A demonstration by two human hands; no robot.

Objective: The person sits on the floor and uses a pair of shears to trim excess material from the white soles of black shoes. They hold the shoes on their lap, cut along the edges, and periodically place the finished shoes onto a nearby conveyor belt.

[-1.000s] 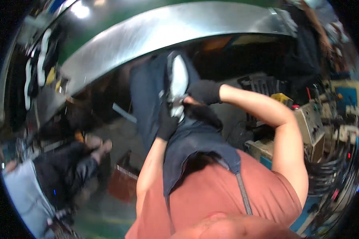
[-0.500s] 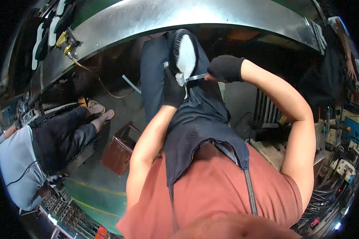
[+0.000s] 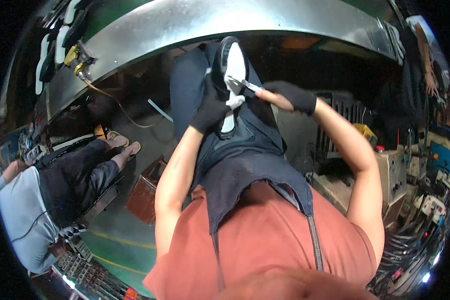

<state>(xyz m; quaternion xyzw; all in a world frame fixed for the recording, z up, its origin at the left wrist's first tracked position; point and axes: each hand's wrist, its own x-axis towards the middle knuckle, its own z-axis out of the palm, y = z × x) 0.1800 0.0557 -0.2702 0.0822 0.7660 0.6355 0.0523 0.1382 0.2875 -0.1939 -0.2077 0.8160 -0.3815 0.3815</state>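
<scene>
A black shoe sole [image 3: 235,64] with a white face lies lengthwise over my lap, toe end toward the metal bench. My left hand [image 3: 212,107], in a black glove, is closed around its left side near the middle. Crumpled white material [image 3: 235,102] shows at those fingertips. My right hand [image 3: 287,96], in a black glove with bare fingertips, grips a slim silver tool [image 3: 251,86]. The tool's thin end lies over the white face, just beyond the crumpled material. Whether it is a knife or scissors cannot be made out.
The shiny metal bench [image 3: 185,27] curves across ahead. At its left lie a yellow-and-black air tool [image 3: 77,61] with a hose and several soles [image 3: 61,42]. A co-worker [image 3: 30,200] sits at left beside a brown box [image 3: 144,197]. Machinery with cables [image 3: 415,245] stands at right.
My right hand has swung the silver tool from the sole's near part up onto its white face. The sole has turned, showing more of its heel end; my left hand still holds it.
</scene>
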